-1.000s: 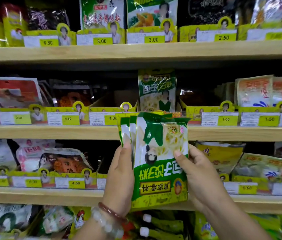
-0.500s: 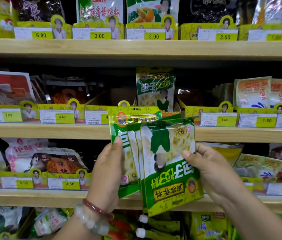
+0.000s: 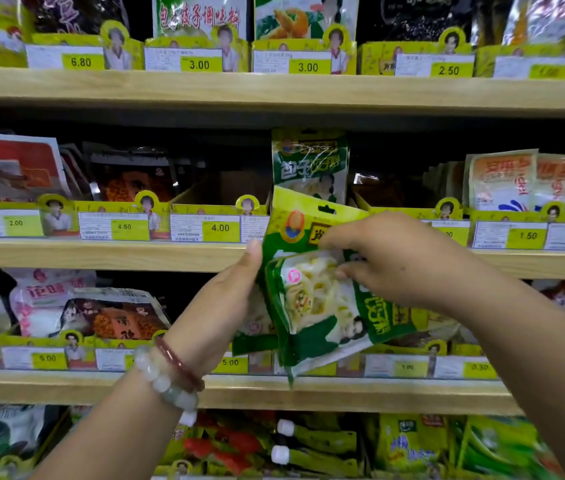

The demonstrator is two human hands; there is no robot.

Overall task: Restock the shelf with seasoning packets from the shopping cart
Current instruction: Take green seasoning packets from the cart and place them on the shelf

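we hold a small stack of green seasoning packets (image 3: 322, 306) up in front of the wooden shelf (image 3: 101, 252), about level with the middle board and a little right of centre. our left hand (image 3: 225, 299) grips the stack from its left edge, fingers hidden behind the packets and the thumb lying up along the front. our right hand (image 3: 391, 261) comes over from the right, fingers curled, pinching the front packet near its top; that front packet is tilted, its lower corner pointing down toward the lower board. the rear packets stand more upright, with a yellow header and hang hole showing above our right hand. on our left wrist sit two bracelets (image 3: 173, 375), one of pale beads, one dark red. directly behind the stack, in the middle row, one matching green packet (image 3: 308, 164) stands upright in its yellow tray (image 3: 218, 209). yellow price tags (image 3: 220, 228) run along each row, the nearest reading 4.00. other bags fill the trays on both sides.
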